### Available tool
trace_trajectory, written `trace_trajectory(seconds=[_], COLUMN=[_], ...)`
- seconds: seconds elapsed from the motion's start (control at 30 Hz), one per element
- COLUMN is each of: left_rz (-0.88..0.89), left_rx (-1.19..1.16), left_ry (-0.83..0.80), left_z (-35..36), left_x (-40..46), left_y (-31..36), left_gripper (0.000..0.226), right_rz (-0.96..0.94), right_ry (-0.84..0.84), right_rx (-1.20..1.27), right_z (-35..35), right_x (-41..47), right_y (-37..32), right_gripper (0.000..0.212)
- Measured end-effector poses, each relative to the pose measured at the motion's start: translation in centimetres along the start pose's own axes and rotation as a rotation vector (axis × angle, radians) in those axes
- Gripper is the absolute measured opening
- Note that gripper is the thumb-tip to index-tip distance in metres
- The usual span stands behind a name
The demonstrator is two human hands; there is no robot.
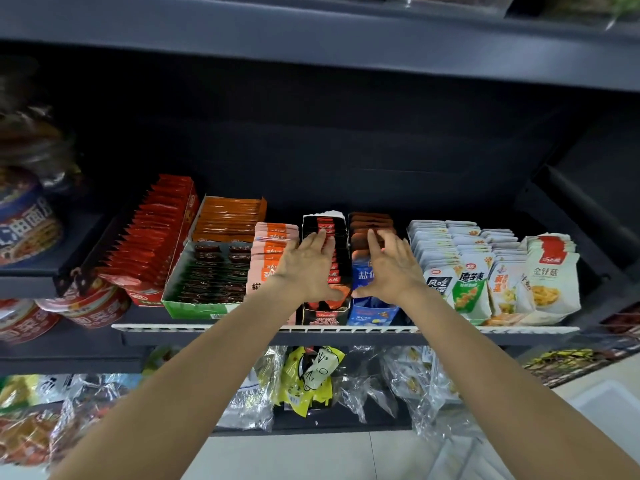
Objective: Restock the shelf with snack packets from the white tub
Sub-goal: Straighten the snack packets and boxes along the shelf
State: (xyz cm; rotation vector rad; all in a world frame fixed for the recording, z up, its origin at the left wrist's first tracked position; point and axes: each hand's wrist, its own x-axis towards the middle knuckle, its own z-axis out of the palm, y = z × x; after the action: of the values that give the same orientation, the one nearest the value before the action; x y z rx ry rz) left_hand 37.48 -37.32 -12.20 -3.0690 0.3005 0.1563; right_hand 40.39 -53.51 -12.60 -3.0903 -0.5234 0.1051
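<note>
Fingers [320, 239] of both hands are spread flat, gripping nothing: left hand [309, 268] presses the small red-and-black foil snack packets [332, 227] in the open black cardboard box [325, 315], right hand [391, 268] rests on the brown packets [369, 220] just right of that box. Packets look light, crinkly and slippery, so I'd pinch the top edges. They stand upright in a row running front to back.

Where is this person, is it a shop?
Probably a small shop or convenience store. The dark metal shelf with a white front rail holds open display boxes of red snack packets, rows of white pouches stand beside them, and clear-wrapped bags sit below.
</note>
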Motion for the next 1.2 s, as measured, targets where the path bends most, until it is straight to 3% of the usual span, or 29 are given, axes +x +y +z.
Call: trace_trajectory(seconds=[0.13,0.2,0.33,0.47,0.57,0.63,0.73,0.87,1.07,1.2], left_rz=[-0.012,0.009,0.028,0.093,0.075,0.065,0.053,0.054,0.045,0.026], left_rx=[-0.006,-0.072,-0.233,-0.209,-0.158,-0.129,-0.146,-0.174,0.068,0.069], left_ry=[-0.02,0.013,0.097,0.011,0.018,0.062,0.069,0.1,0.098,0.163], left_z=[-0.3,-0.3,-1.0,-1.5,-1.6,-1.7,-1.6,-1.0,-0.5,0.2], left_x=[-0.2,-0.2,0.7,2.5,3.6,4.1,4.3,4.2,4.4,4.9], left_y=[0.6,0.8,1.8,3.0,4.0,4.5,4.8,5.0,6.3,8.2], left_gripper=[0.109,0.098,0.071,0.077,0.066,0.062,0.055,0.04,0.073,0.072], right_rz=[-0.101,-0.129,-0.075,-0.055,-0.01,0.083,0.167,0.193,0.181,0.195], right_ry=[-0.059,-0.079,0.027,0.093,0.061,0.099,0.048,-0.043,-0.026,0.001], right_rx=[-0.025,-0.023,0.12,0.18,0.31,0.368,0.339,0.351,0.254,0.147], right_z=[-0.4,-0.5,-0.1,1.3,1.6,1.9,3.3,4.3,4.7,4.6], right_x=[0.5,0.6,-0.6,-2.0,-2.4,-2.7,-3.3,-3.3,-3.7,-4.4], right_y=[1.1,1.6,2.7,4.1,4.0,3.8,4.0,4.5,4.9,5.3], right_gripper=[0.123,0.118,0.099,0.085,0.08,0.068,0.032,0.018,0.016,0.015])
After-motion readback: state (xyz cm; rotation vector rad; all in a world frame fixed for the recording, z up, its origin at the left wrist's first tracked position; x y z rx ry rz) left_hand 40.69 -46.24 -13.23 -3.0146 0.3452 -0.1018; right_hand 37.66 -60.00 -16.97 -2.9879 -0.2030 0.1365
